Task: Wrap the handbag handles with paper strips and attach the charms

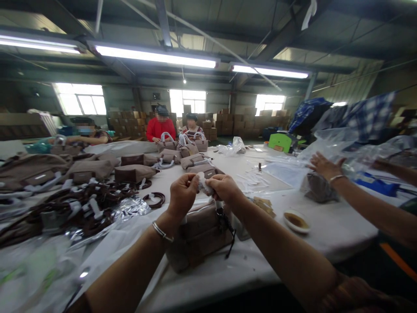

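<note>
A taupe handbag (pixel 205 232) with a dark cord hanging at its right side stands on the white-covered table just below my hands. Above it, a crumpled whitish wrapping (pixel 202 182) is pinched between my two hands. It looks like the wrapping on the bag's handle, but my fingers hide much of it. My left hand (pixel 180 195) is closed on its left side, thumb and fingers pressed together. From the right, my right hand (pixel 224 188) is closed on the same wrapping.
Brown straps (pixel 87 208) and taupe bags (pixel 87 169) lie heaped at left. At right are a shallow dish (pixel 296 219), white paper strips (pixel 252 180) and a green box (pixel 280 142). A co-worker's hands (pixel 325 167) handle clear plastic over a bag. Other people stand across the table.
</note>
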Demonstrator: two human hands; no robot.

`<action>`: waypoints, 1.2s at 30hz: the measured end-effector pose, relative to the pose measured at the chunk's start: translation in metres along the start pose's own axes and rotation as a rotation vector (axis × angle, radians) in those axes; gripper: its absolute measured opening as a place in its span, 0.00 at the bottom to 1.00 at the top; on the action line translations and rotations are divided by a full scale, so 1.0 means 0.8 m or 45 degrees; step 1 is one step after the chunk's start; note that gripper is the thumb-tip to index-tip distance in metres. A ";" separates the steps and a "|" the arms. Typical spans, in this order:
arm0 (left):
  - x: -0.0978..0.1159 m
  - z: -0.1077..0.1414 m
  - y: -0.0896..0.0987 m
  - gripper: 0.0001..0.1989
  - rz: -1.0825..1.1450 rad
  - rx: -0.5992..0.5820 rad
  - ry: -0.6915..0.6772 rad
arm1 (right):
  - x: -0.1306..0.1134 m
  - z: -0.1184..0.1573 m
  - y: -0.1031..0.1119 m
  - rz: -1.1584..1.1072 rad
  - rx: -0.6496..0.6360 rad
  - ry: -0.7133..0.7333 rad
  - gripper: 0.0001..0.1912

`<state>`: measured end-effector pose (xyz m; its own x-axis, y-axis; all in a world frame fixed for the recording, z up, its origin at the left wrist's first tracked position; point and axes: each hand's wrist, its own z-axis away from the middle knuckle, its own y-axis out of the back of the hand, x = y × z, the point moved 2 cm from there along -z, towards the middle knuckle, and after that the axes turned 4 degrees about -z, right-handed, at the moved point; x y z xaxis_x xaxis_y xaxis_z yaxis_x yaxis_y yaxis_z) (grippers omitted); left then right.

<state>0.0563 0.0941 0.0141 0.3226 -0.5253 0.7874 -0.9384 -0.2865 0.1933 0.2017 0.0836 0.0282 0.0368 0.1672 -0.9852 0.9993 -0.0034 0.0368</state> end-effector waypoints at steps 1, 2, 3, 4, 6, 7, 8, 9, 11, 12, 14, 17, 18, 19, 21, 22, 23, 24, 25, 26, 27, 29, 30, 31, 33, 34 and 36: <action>0.001 0.002 0.000 0.14 -0.015 0.014 -0.019 | -0.002 -0.001 0.000 0.019 -0.014 -0.005 0.11; 0.003 0.004 0.000 0.14 -0.027 0.023 -0.039 | -0.003 -0.002 0.000 0.024 -0.028 -0.009 0.11; 0.003 0.005 0.000 0.13 -0.034 0.027 -0.058 | -0.003 -0.002 -0.001 0.018 -0.037 -0.013 0.11; 0.004 0.006 0.001 0.13 -0.035 0.026 -0.072 | -0.002 -0.003 -0.001 0.002 -0.045 -0.017 0.11; 0.003 0.008 0.001 0.12 -0.019 0.015 -0.086 | 0.001 -0.005 -0.002 -0.039 -0.048 -0.032 0.11; 0.002 0.009 0.001 0.12 -0.005 0.007 -0.086 | 0.002 -0.006 -0.002 -0.060 -0.049 -0.041 0.11; 0.002 0.009 0.001 0.12 0.009 -0.002 -0.083 | 0.003 -0.007 -0.003 -0.079 -0.056 -0.054 0.11; 0.001 0.009 0.001 0.12 0.023 -0.006 -0.079 | 0.003 -0.008 -0.003 -0.094 -0.070 -0.069 0.11; 0.000 0.010 0.001 0.12 0.053 -0.012 -0.068 | 0.002 -0.009 -0.004 -0.114 -0.117 -0.095 0.11; 0.000 0.011 0.001 0.12 0.072 -0.017 -0.059 | 0.000 -0.009 -0.004 -0.123 -0.142 -0.106 0.11; -0.001 0.011 0.000 0.12 0.115 -0.030 -0.034 | -0.003 -0.009 -0.005 -0.121 -0.163 -0.114 0.11; -0.002 0.013 0.000 0.12 0.165 -0.045 -0.028 | -0.006 -0.009 -0.006 -0.017 -0.122 -0.042 0.11; -0.003 0.014 0.001 0.12 0.164 -0.043 -0.041 | -0.006 -0.010 -0.006 0.037 -0.083 0.002 0.11; -0.003 0.015 0.001 0.11 0.157 -0.039 -0.060 | -0.005 -0.010 -0.006 0.090 -0.044 0.054 0.10; -0.004 0.018 0.004 0.10 0.133 -0.030 -0.099 | -0.002 -0.011 -0.006 0.186 -0.004 0.182 0.12; -0.005 0.019 0.005 0.10 0.120 -0.025 -0.116 | -0.001 -0.011 -0.007 0.222 -0.007 0.256 0.13; -0.006 0.020 0.006 0.10 0.108 -0.020 -0.130 | 0.001 -0.011 -0.007 0.244 -0.021 0.328 0.12; -0.007 0.022 0.007 0.10 0.095 -0.016 -0.144 | 0.003 -0.011 -0.008 0.250 -0.035 0.392 0.11; -0.008 0.023 0.008 0.10 0.081 -0.010 -0.158 | 0.005 -0.010 -0.010 0.242 -0.040 0.437 0.10; -0.009 0.024 0.009 0.10 0.068 -0.004 -0.171 | 0.007 -0.010 -0.010 0.221 -0.031 0.459 0.11; -0.010 0.025 0.009 0.10 0.057 0.003 -0.182 | 0.009 -0.008 -0.011 0.194 -0.016 0.466 0.12; -0.010 0.026 0.010 0.10 0.041 0.026 -0.195 | 0.011 -0.006 -0.012 0.151 0.000 0.458 0.13; -0.010 0.027 0.011 0.10 0.034 0.037 -0.196 | 0.011 -0.005 -0.012 0.146 -0.004 0.449 0.13; -0.010 0.027 0.011 0.10 0.023 0.046 -0.194 | 0.010 -0.004 -0.012 0.150 -0.013 0.435 0.14; -0.009 0.028 0.011 0.09 -0.007 0.051 -0.192 | 0.006 -0.005 -0.011 0.198 -0.045 0.384 0.15; -0.008 0.028 0.010 0.09 -0.024 0.049 -0.194 | 0.002 -0.006 -0.010 0.236 -0.061 0.350 0.15; -0.007 0.028 0.010 0.09 -0.044 0.043 -0.198 | -0.005 -0.010 -0.009 0.318 -0.086 0.289 0.12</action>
<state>0.0498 0.0768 -0.0019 0.3721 -0.6317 0.6801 -0.9226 -0.3320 0.1964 0.1947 0.0909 0.0334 0.2713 0.3845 -0.8824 0.9568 -0.0079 0.2908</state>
